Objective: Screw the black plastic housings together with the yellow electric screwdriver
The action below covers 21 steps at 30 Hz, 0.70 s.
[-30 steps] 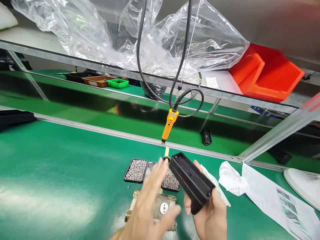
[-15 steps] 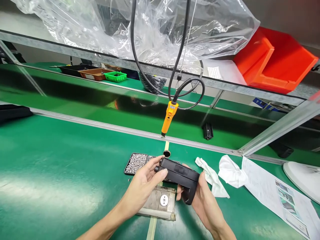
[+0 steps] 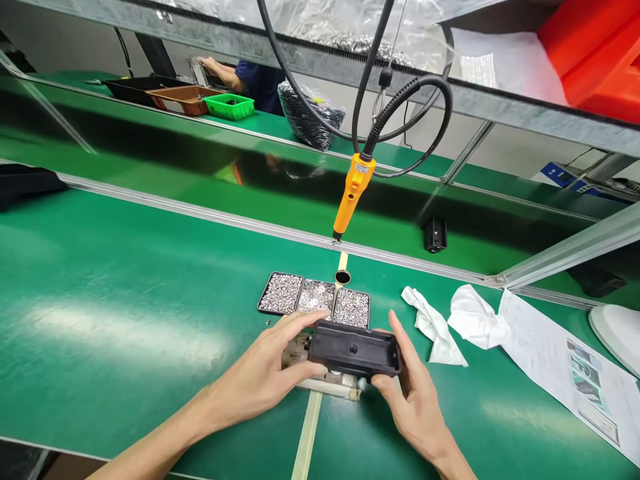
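Observation:
Both my hands hold a black rectangular plastic housing, its hollow side up, low over a worn beige fixture block on the green bench. My left hand grips its left end with thumb and fingers. My right hand grips its right end, thumb under the front edge. Just behind lie three small black trays of silver screws. An orange electric screwdriver hangs on a black cable above them.
White cloths and a printed paper sheet lie to the right. A conveyor belt runs behind a metal rail. Across it are brown, black and green bins and another person's arm. A red bin sits on the upper shelf.
The housing was turned from tilted in my right hand to level, hollow side up, and lowered onto the fixture block with both hands. The view tipped downward.

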Motion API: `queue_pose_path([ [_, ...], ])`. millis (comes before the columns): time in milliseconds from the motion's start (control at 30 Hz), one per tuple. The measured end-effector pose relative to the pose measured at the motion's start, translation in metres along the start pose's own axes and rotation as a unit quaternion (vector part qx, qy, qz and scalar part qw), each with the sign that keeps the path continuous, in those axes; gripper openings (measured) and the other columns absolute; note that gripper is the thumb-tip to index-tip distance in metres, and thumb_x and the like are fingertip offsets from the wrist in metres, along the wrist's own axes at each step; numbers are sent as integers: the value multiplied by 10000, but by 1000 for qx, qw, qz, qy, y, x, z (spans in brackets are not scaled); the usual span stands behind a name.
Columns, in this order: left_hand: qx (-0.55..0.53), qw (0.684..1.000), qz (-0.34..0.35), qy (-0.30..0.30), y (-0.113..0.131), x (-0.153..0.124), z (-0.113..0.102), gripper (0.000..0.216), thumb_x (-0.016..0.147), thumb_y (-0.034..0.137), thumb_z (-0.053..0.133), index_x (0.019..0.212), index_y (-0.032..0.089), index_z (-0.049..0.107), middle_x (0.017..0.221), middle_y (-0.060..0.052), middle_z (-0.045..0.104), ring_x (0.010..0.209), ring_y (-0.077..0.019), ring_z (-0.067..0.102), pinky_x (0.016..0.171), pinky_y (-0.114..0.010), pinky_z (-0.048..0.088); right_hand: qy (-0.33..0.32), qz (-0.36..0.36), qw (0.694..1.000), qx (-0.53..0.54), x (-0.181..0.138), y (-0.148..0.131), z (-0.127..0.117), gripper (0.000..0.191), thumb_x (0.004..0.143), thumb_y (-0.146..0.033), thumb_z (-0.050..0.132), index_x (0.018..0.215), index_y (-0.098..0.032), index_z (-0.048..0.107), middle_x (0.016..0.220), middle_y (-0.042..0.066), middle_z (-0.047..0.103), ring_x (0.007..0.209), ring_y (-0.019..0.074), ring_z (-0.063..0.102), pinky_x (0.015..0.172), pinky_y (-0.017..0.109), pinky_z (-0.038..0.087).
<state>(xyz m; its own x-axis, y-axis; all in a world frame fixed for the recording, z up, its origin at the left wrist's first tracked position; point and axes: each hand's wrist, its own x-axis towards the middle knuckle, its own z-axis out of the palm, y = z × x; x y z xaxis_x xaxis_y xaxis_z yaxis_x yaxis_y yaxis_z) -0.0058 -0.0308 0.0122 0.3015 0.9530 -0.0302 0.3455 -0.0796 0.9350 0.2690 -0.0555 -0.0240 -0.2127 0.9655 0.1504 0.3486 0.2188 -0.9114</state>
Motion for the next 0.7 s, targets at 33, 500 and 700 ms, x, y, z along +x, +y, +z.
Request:
queue_pose_path([
  [33, 14, 1000, 6, -4, -3, -3, -1, 576, 876, 390, 747, 1424, 400, 570, 1438, -41, 586, 1326, -333, 525, 1143, -505, 431, -13, -13, 1000, -17, -2, 2, 1, 748, 997, -390, 579, 1630, -281, 195, 1517, 104, 517, 1359, 256, 554, 1147, 422, 471],
  [500, 65, 996, 40, -41, -30, -19, -5, 609, 911, 372, 707, 1481, 428, 500, 1505, -33, 547, 1453, -352, 394, 1178, -598, 374, -95, -89, 980, -153, -12, 15, 8, 771, 1011, -291, 569, 1639, -250, 122, 1599, 89, 419, 1468, 240, 427, 1187, 392, 430],
  [700, 32, 998, 36, -47, -31, -18, -7, 657, 865, 301, 752, 1469, 414, 521, 1475, -33, 577, 1451, -377, 398, 1192, -633, 321, -113, -93, 973, -181, -12, 14, 6, 733, 1041, -477, 453, 1640, -225, 114, 1578, 117, 442, 1440, 263, 462, 1160, 406, 460],
])
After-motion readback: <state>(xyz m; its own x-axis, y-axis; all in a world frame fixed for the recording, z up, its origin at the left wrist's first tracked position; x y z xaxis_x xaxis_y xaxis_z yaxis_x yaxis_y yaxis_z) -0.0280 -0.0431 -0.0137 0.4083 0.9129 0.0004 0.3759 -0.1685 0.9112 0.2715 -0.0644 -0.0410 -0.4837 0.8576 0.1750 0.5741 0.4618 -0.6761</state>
